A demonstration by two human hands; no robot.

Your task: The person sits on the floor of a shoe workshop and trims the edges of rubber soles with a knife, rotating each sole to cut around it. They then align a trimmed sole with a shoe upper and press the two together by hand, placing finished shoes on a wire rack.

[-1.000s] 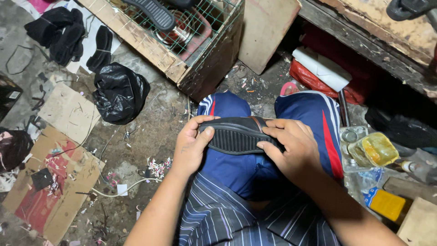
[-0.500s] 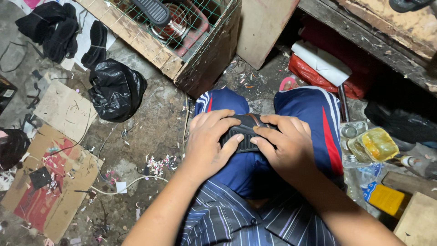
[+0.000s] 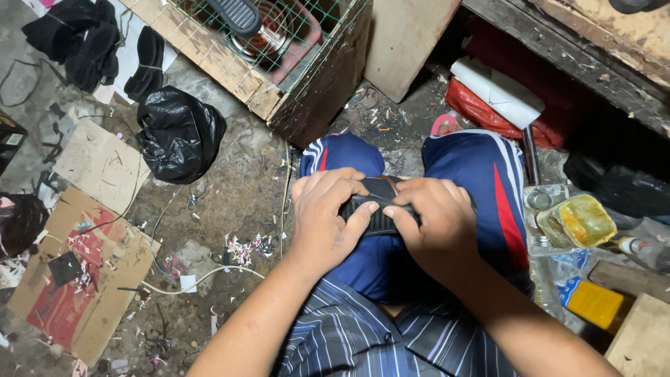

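Both thumbs press together on a black ribbed rubber shoe sole (image 3: 377,213), which the left hand (image 3: 324,220) and right hand (image 3: 433,223) clamp between them, fingers curled over its far edge, above the blue-trousered lap. Far left lies a black plastic bag (image 3: 180,132); beyond it stands a mesh-covered wooden crate (image 3: 279,98), and a yellow-smeared clear tub (image 3: 583,220) sits right.
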